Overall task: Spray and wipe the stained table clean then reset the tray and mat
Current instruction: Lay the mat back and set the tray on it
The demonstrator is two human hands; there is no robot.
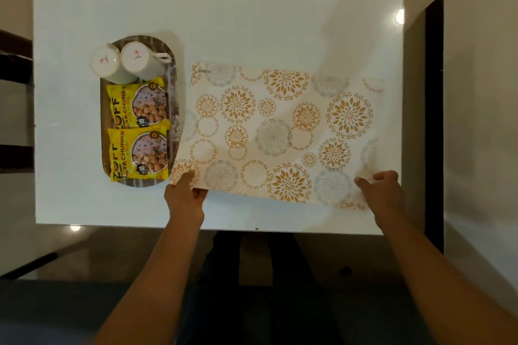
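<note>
At centre right of the frame, on the white table [252, 14], lies the patterned mat [280, 131], its left edge just beside the tray [175, 98]. Left hand [185, 199] pinches the mat's lower left corner, thumb on top, fingers curled under. Right hand [384, 190] grips the lower right corner, fingers curled over the edge. Tray sits left of centre, holding two overturned white cups [120, 61] at its upper end and two yellow snack packets [138, 129] below them.
</note>
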